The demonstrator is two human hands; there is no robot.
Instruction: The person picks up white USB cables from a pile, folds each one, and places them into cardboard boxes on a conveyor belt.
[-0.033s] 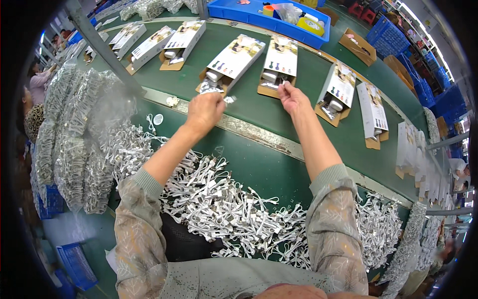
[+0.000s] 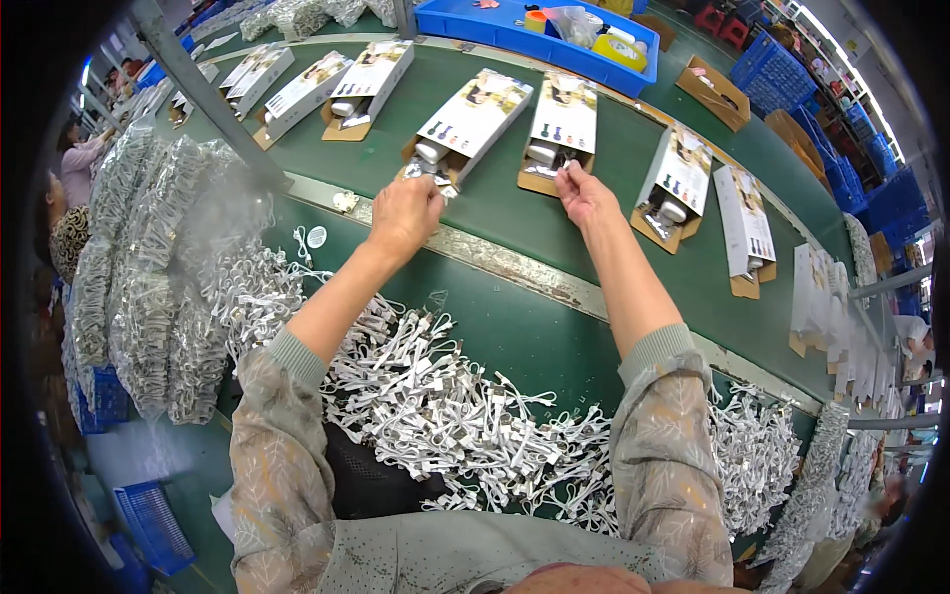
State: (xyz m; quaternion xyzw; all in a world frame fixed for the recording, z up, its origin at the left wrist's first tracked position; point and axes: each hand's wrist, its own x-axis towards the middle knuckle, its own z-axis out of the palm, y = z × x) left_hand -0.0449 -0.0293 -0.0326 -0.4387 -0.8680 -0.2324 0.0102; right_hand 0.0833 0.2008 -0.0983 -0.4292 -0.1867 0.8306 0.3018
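My left hand [image 2: 407, 220] is closed at the open near end of a white printed box [image 2: 473, 111]. A small silvery piece shows past its fingers, but what they hold is hidden. My right hand [image 2: 588, 196] pinches at the open end of a second printed box [image 2: 565, 111], its fingertips at the brown cardboard flap. Whatever is in that pinch is too small to name. Inside both boxes a rounded white item and shiny silvery wrapping show. Below my arms lies a big heap of short white cables [image 2: 445, 396] with metal plugs.
More open boxes [image 2: 676, 178] stand along the green conveyor belt [image 2: 633, 129], behind a worn metal rail [image 2: 495, 259]. Bagged cables [image 2: 148, 287] are piled at left. A blue tray [image 2: 475, 22] sits beyond the belt. A grey post [image 2: 203, 89] rises at left.
The silvery piece by my left hand now lies closer to the box's open end. My right hand stays at its box with hardly any movement.
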